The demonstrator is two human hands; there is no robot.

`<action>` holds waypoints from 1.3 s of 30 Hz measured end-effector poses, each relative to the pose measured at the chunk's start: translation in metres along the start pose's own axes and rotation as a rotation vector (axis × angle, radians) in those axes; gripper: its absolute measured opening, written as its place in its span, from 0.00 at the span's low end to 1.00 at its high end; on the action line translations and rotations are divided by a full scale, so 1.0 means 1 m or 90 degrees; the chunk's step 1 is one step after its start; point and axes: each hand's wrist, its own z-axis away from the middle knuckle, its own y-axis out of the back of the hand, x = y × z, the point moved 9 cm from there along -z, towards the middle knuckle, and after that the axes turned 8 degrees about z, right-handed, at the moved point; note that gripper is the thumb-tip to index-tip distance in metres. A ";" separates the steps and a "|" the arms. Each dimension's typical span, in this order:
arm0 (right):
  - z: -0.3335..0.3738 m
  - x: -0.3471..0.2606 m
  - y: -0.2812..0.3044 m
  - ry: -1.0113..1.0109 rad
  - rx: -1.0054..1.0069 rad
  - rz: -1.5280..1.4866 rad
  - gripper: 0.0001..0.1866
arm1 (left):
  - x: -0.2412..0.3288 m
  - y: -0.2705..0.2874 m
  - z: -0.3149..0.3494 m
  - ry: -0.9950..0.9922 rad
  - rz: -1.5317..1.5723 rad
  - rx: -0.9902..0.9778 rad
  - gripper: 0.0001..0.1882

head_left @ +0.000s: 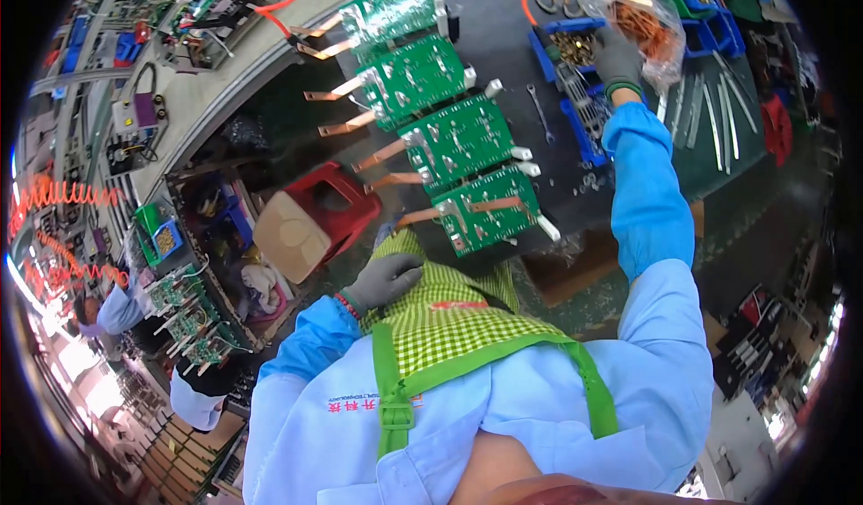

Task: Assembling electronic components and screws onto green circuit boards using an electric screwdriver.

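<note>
My left hand [387, 282], in a grey glove, rests against the green checked apron [449, 325] with its fingers lying loosely and nothing visible in them. Reaching far right, my gloved right hand [618, 60] is at a blue bin [542, 53] of small brass-coloured parts [575, 46]. Its fingertips point down and away, so what they hold is hidden. A clear plastic bag [667, 69] with orange contents lies right beside this hand. Several green circuit boards [458, 141] with copper strips [382, 154] and white end pieces stand in a row on the dark table [562, 186].
A wrench [540, 114] lies between the boards and another blue bin [584, 132] of metal parts. Metal strips [719, 123] are at the right, scissors [559, 0] at the back. A red stool [337, 204] stands left of the table. Another person [193, 406] is at the far left.
</note>
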 end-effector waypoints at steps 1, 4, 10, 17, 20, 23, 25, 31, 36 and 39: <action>0.017 0.003 0.023 0.015 0.084 -0.087 0.12 | 0.021 -0.008 -0.003 -0.049 -0.073 -0.035 0.17; 0.109 -0.035 0.150 0.113 0.156 -0.406 0.09 | 0.054 -0.019 -0.015 -0.121 0.047 -0.035 0.18; 0.317 -0.163 0.186 0.430 -0.196 -0.541 0.11 | 0.076 -0.064 -0.029 0.123 0.680 -0.221 0.21; 0.321 -0.178 0.145 0.236 -0.102 -0.246 0.17 | -0.004 -0.056 -0.023 0.160 0.785 -0.193 0.17; 0.316 -0.191 0.112 0.214 -0.098 0.004 0.17 | -0.042 -0.044 -0.026 0.217 0.648 -0.155 0.16; 0.306 -0.194 0.113 0.199 -0.114 0.036 0.17 | -0.035 -0.042 -0.031 0.137 0.686 -0.191 0.16; 0.300 -0.195 0.133 0.194 -0.140 0.022 0.18 | -0.033 -0.039 -0.036 0.120 0.621 -0.184 0.15; 0.292 -0.161 0.127 0.197 -0.118 0.118 0.17 | -0.027 -0.056 -0.056 0.151 0.596 -0.229 0.12; 0.299 -0.172 0.113 0.261 -0.195 0.079 0.14 | -0.035 -0.054 -0.074 0.057 0.492 -0.152 0.12; 0.310 -0.163 0.120 0.181 -0.211 -0.098 0.09 | -0.022 -0.049 -0.075 -0.005 0.405 -0.102 0.11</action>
